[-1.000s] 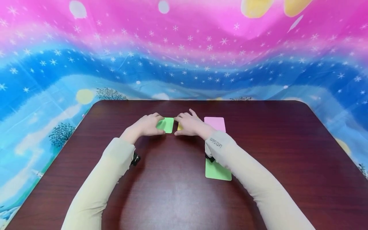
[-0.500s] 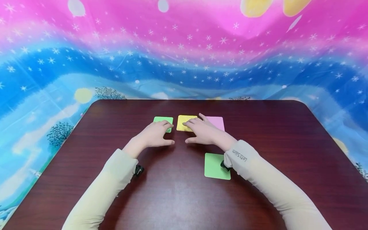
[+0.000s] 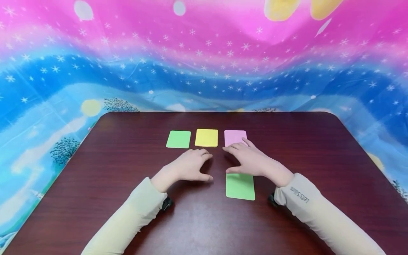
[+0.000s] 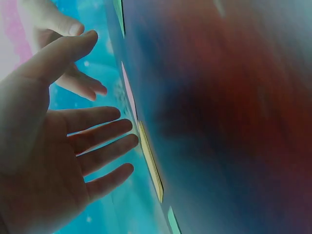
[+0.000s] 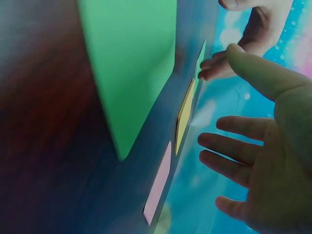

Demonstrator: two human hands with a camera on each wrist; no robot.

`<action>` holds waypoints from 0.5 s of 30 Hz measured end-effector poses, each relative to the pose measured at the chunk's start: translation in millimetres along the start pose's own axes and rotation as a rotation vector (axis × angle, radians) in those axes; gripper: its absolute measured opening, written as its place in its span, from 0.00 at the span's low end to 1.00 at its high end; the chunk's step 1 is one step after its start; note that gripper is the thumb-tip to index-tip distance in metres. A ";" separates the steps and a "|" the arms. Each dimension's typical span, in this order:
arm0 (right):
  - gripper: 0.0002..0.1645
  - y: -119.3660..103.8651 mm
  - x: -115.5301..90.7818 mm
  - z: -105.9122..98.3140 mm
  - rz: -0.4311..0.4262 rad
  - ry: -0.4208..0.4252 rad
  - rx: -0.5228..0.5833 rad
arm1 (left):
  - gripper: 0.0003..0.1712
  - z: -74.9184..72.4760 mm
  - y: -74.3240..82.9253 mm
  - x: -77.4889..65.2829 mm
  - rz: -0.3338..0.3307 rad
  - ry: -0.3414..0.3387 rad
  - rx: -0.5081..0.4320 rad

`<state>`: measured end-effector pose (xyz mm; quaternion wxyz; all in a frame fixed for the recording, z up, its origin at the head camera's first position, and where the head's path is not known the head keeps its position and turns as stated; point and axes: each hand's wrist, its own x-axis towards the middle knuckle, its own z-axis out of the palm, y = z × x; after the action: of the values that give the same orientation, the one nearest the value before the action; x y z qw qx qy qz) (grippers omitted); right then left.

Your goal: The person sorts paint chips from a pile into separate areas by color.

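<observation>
Three square cards lie in a row near the table's far side: a small green card (image 3: 179, 139) at left, a yellow card (image 3: 206, 137) that looks like a thin stack, and a pink card (image 3: 234, 136). Nearer, at right, lies another green card (image 3: 240, 186). My left hand (image 3: 188, 165) hovers in front of the green and yellow cards, fingers apart and holding nothing. Above the table, between the pink card and the nearer green card, my right hand (image 3: 253, 159) is spread and holds nothing. It covers parts of both cards in the head view.
The dark reddish-brown table (image 3: 197, 226) has rounded far corners. Behind it hangs a pink and blue cloth (image 3: 197, 71) with snowflakes. A black wrist camera (image 3: 167, 203) sits under the left cuff, and another wrist camera (image 3: 273, 200) under the right.
Both hands have drawn back toward the body from the far cards; the right has also moved rightward. The left hand has let go of the small green card. The yellow card is now uncovered.
</observation>
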<state>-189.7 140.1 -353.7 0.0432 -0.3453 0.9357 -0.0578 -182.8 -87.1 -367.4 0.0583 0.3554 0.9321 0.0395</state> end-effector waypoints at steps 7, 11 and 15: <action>0.51 7.8 -33.3 6.9 0.046 -0.041 0.009 | 0.44 4.0 31.0 6.3 0.094 -0.041 0.014; 0.53 8.0 -49.0 11.2 0.039 -0.026 -0.009 | 0.46 7.4 44.3 11.0 0.127 -0.055 0.031; 0.53 5.4 -59.8 14.0 0.025 -0.013 -0.021 | 0.48 11.9 55.6 14.5 0.148 -0.055 0.062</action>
<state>-146.1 182.1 -365.9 0.0464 -0.3342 0.9403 -0.0452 -155.4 -35.7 -374.0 0.0697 0.4256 0.9022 0.0051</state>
